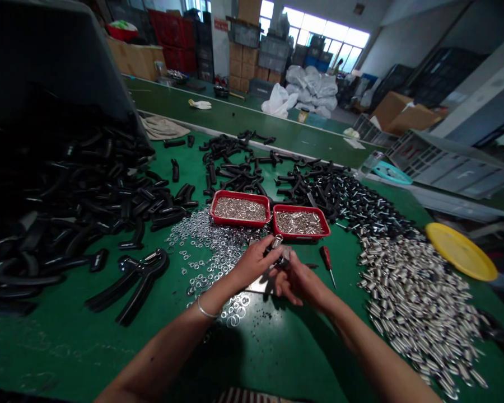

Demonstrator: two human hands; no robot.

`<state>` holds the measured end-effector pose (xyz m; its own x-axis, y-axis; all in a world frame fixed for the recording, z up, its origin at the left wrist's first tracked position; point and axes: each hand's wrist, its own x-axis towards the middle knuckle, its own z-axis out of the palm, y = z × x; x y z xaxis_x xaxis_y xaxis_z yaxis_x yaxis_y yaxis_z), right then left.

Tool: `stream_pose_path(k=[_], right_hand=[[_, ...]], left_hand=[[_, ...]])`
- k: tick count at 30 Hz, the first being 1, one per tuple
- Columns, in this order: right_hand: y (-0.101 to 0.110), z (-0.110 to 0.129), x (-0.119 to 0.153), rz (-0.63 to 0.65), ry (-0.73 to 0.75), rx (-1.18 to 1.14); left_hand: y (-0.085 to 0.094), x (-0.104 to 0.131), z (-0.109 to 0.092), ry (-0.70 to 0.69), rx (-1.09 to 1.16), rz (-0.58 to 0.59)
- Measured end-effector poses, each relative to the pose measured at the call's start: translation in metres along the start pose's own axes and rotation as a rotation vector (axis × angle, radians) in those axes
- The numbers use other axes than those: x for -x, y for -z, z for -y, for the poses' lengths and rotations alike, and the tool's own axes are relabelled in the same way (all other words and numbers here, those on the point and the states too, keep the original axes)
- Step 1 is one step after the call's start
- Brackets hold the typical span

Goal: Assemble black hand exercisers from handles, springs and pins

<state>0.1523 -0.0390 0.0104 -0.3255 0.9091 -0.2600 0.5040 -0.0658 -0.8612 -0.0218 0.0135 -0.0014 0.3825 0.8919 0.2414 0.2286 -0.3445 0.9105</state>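
Observation:
My left hand (254, 262) is closed, with a metal coil spring (278, 241) sticking up at its thumb and forefinger. Close against it, my right hand (300, 281) pinches a small greyish part (286, 253) whose kind I cannot make out. The fingers partly hide where the two pieces meet. Beneath the hands lies a pale metal plate (258, 284). Just beyond them stand a red tray of small rings (240, 222) and a red tray of small metal pins (301, 235). A red-handled screwdriver (326, 258) lies right of my right hand.
Loose washers (210, 263) spread left of the hands. A black hand gripper with a spring (140, 274) lies at left, before a heap of black handles (88, 196). Metal springs (415, 302) and bolts (361, 196) are piled at right, beside a yellow lid (462, 252).

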Motion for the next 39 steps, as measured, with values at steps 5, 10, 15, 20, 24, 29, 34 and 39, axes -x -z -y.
stream_pose_path(k=[5,10,15,20,24,29,34,39], right_hand=[[-0.001,0.005,0.007,-0.042,-0.039,-0.068],[0.002,0.005,0.022,-0.031,-0.006,-0.050],[-0.009,-0.001,0.042,-0.049,0.055,-0.113],[-0.016,-0.002,0.062,-0.189,0.121,-0.021],[-0.012,-0.004,0.073,-0.324,0.165,-0.083],[-0.014,-0.018,0.070,0.028,0.101,-0.562],[-0.019,-0.025,0.061,-0.417,0.297,-0.681],[-0.020,-0.024,0.060,-0.111,0.210,-0.849]], left_hand=[[-0.005,0.003,-0.003,-0.037,0.059,-0.009],[-0.013,0.014,-0.009,-0.038,-0.038,-0.042],[-0.023,0.026,-0.026,-0.072,-0.078,-0.076],[-0.036,0.041,-0.046,-0.115,-0.100,-0.033],[-0.047,0.049,-0.047,0.041,-0.083,-0.093],[-0.053,0.049,-0.041,-0.066,-0.150,-0.079],[-0.058,0.042,-0.041,0.027,-0.164,-0.214],[-0.053,0.046,-0.046,-0.060,-0.241,-0.156]])
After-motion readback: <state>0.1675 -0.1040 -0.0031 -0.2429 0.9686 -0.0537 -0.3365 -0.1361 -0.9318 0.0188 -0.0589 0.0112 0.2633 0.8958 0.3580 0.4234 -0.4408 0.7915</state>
